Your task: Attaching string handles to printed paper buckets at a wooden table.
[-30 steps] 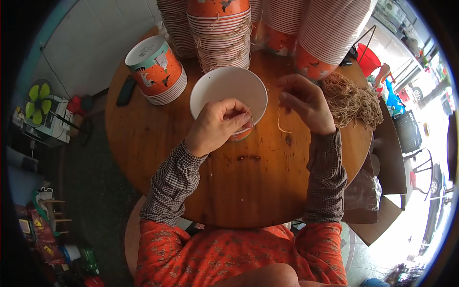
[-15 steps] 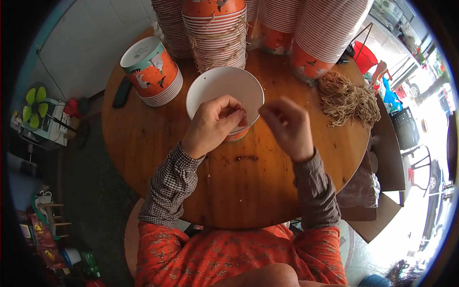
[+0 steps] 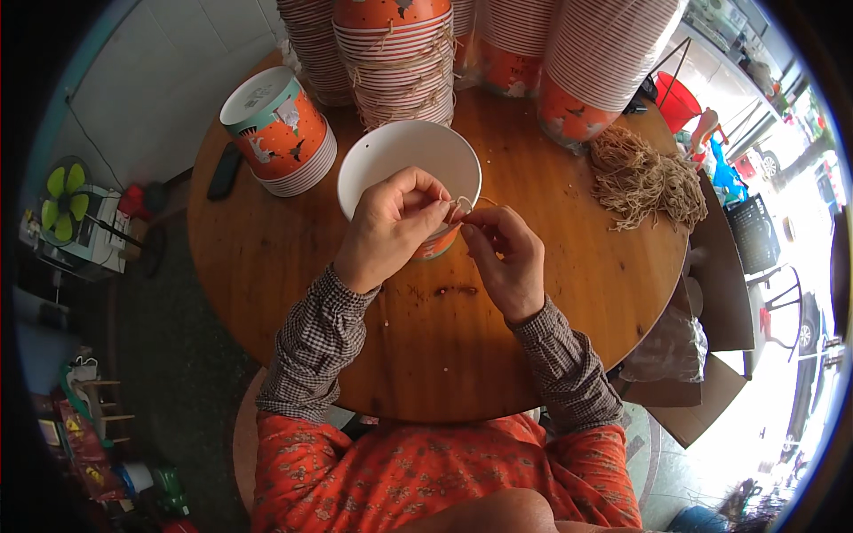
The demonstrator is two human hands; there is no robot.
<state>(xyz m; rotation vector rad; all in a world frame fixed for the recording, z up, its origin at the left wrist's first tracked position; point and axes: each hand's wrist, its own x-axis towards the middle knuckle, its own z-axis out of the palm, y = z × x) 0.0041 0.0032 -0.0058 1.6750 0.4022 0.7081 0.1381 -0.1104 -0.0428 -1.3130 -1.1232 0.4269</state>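
A paper bucket [image 3: 404,147], white inside and orange outside, stands open end up on the round wooden table [image 3: 418,355]. A small dark hole shows in its far left wall. At its near right rim, my left hand [image 3: 391,222] pinches a thin piece of pale twine [image 3: 464,202]. My right hand [image 3: 511,258] is just right of it, thumb and forefinger closed on the same twine, which loops between the two hands. The fingertips of both hands nearly meet. My left hand hides part of the bucket's near side.
Behind the bucket rises a tall stack of nested buckets [image 3: 395,71] with twine on them. Bagged stacks [image 3: 582,89] stand at the back right, beside a heap of loose twine [image 3: 644,182]. Upside-down buckets [image 3: 280,133] and a dark phone-like object [image 3: 225,171] sit at the left.
My right hand has come in left and slightly down, from beside the rim to my left fingertips. A twine loop now shows between the hands. My left hand stays at the rim.
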